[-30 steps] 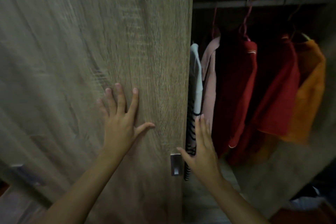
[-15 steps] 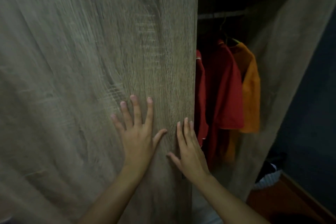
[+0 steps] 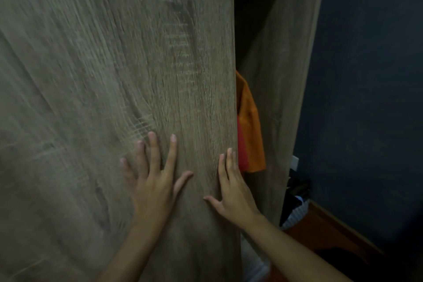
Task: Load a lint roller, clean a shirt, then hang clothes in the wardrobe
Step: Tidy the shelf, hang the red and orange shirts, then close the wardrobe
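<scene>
Both palms are pressed flat, fingers spread upward: the left hand (image 3: 153,188) beside the right hand (image 3: 233,192), thumbs angled inward.

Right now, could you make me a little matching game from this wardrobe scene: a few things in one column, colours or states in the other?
Things:
1. left hand
2. right hand
3. orange shirt
4. wall

Descriptions:
A. dark blue
B. hanging in the gap
C. flat on the door, fingers spread
D. at the door's edge

Pairs: 1-C, 2-D, 3-B, 4-A
</scene>
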Action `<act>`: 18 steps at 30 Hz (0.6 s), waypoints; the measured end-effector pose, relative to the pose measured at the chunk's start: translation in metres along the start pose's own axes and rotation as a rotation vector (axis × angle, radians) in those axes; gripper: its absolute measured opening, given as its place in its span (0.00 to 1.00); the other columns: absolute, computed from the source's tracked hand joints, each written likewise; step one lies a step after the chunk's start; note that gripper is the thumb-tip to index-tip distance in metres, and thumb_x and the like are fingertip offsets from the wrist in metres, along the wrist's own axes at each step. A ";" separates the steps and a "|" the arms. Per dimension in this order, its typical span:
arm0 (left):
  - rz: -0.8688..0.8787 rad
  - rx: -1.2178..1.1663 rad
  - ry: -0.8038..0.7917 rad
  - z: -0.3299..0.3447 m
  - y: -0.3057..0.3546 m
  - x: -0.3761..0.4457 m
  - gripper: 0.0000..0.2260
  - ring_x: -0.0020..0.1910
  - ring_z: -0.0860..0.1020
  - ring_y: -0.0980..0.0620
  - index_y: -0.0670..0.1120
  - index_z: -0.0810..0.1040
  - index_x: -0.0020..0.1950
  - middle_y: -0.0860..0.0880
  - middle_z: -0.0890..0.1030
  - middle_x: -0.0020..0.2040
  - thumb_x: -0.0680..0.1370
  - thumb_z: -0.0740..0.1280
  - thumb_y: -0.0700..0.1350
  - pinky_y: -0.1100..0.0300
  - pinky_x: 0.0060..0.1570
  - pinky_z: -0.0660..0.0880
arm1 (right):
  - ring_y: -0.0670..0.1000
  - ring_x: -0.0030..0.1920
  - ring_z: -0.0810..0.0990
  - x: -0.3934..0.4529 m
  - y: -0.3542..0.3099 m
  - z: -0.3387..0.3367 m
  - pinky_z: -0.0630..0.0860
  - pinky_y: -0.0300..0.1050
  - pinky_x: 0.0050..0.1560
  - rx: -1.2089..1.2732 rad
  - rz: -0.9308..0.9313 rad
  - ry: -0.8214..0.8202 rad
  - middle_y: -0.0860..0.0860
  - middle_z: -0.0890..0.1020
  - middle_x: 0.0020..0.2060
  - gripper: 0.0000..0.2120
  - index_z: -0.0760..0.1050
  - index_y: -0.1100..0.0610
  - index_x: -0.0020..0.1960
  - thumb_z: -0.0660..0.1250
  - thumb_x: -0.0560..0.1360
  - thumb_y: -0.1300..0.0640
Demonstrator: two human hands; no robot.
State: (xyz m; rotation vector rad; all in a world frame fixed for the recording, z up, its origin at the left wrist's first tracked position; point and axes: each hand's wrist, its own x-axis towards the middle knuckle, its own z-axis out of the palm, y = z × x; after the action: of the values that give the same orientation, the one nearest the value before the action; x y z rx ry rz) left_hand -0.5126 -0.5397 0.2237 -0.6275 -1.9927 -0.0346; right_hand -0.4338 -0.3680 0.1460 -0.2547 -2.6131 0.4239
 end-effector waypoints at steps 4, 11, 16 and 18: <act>0.009 -0.017 0.037 0.012 0.036 0.016 0.37 0.77 0.41 0.42 0.51 0.52 0.78 0.43 0.42 0.79 0.75 0.57 0.67 0.39 0.72 0.38 | 0.54 0.76 0.31 0.004 0.022 0.000 0.44 0.58 0.77 0.091 0.024 0.000 0.52 0.27 0.74 0.60 0.22 0.53 0.73 0.64 0.68 0.29; 0.021 -0.001 0.066 0.029 0.095 0.040 0.36 0.77 0.40 0.42 0.51 0.52 0.78 0.43 0.41 0.79 0.76 0.57 0.67 0.38 0.71 0.40 | 0.56 0.77 0.34 0.018 0.080 -0.010 0.41 0.55 0.75 0.029 0.069 0.041 0.56 0.30 0.76 0.62 0.26 0.57 0.75 0.61 0.66 0.23; 0.019 -0.010 0.062 0.039 0.131 0.055 0.36 0.77 0.39 0.42 0.51 0.52 0.78 0.43 0.40 0.79 0.77 0.55 0.68 0.39 0.72 0.39 | 0.54 0.77 0.32 0.027 0.117 -0.022 0.42 0.54 0.76 -0.019 0.090 0.021 0.56 0.29 0.75 0.62 0.25 0.58 0.75 0.58 0.65 0.21; 0.018 -0.016 0.061 0.041 0.143 0.060 0.36 0.77 0.38 0.43 0.51 0.51 0.78 0.43 0.40 0.79 0.77 0.56 0.67 0.39 0.72 0.39 | 0.54 0.77 0.32 0.030 0.131 -0.027 0.43 0.55 0.76 -0.031 0.098 0.009 0.57 0.29 0.75 0.62 0.26 0.58 0.75 0.57 0.65 0.21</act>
State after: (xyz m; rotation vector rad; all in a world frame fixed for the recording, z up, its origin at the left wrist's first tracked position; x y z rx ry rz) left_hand -0.5049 -0.3790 0.2196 -0.6474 -1.9293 -0.0583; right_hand -0.4331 -0.2318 0.1367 -0.3957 -2.6072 0.4151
